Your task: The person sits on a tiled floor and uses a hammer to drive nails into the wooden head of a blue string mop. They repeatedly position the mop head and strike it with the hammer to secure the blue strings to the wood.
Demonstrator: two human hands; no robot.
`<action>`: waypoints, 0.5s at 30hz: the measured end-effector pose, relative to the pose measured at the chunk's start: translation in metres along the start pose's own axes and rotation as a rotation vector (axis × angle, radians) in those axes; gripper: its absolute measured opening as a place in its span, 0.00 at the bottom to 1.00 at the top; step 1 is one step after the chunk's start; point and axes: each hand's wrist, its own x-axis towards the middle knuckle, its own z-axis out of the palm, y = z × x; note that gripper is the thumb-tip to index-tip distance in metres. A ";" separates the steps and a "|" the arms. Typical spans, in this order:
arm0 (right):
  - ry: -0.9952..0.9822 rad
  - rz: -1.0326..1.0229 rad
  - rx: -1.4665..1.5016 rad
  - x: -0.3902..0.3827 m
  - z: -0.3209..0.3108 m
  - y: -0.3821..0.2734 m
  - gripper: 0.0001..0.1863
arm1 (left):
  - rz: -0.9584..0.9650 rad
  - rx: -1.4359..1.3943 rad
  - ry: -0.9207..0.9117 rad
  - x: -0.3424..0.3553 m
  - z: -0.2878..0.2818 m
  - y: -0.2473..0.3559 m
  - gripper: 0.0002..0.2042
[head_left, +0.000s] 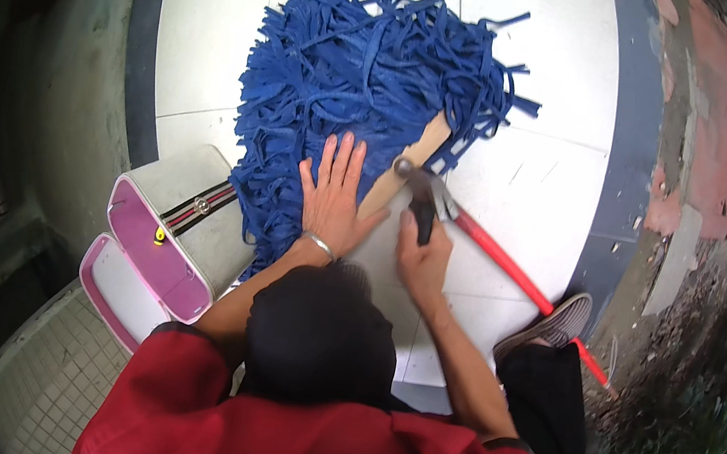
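A large heap of blue fabric strips (357, 77) is spread over the white tiles. My left hand (335, 200) lies flat on its near part, fingers spread, with the thumb by a strip of light wood (426, 148). That wood slants along the right side of the blue fabric. In my right hand (424, 259) is a claw hammer (423, 206), gripped by its dark handle. The hammer's round face is over the wood strip; whether it touches cannot be made out. No nail can be made out.
A red pole (502, 263) slants from beside the hammer past my shoe (545, 327). At left a pink-lined box (147, 248) stands open, a small yellow and black object (159, 236) inside. A striped strap (201, 204) crosses its side. Dark tile borders (636, 107) edge the floor.
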 end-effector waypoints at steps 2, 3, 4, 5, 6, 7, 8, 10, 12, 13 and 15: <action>0.037 0.034 0.122 -0.009 -0.020 -0.014 0.14 | -0.023 -0.007 -0.037 -0.013 0.000 -0.001 0.55; 0.049 0.003 0.198 0.005 -0.032 -0.019 0.14 | -0.035 0.005 -0.007 -0.003 0.001 -0.002 0.56; 0.046 -0.021 0.518 0.006 -0.045 -0.022 0.13 | -0.020 -0.001 -0.018 -0.007 0.000 -0.002 0.54; 0.042 -0.043 0.839 0.005 -0.053 -0.025 0.13 | -0.027 0.001 -0.017 -0.008 -0.001 -0.003 0.54; 0.119 -0.108 0.863 0.007 -0.048 -0.031 0.14 | -0.027 0.002 -0.011 -0.006 -0.001 -0.001 0.55; 0.168 0.011 0.623 -0.001 -0.037 -0.005 0.14 | -0.017 0.002 0.001 0.000 -0.001 0.002 0.55; 0.063 -0.098 0.263 -0.002 -0.021 0.014 0.13 | -0.026 -0.009 -0.003 -0.001 -0.002 0.004 0.55; -0.064 -0.133 -0.051 -0.005 0.001 0.006 0.12 | -0.047 -0.032 0.008 0.002 0.000 0.002 0.55; -0.096 -0.066 0.037 -0.007 0.002 -0.012 0.11 | -0.023 -0.033 0.030 0.007 0.000 0.000 0.55; -0.057 -0.190 -0.031 -0.002 -0.004 -0.014 0.11 | -0.020 -0.033 0.022 0.001 0.000 -0.001 0.55; 0.006 -0.062 0.187 -0.006 -0.025 -0.028 0.12 | -0.024 -0.025 0.009 -0.003 0.001 -0.002 0.55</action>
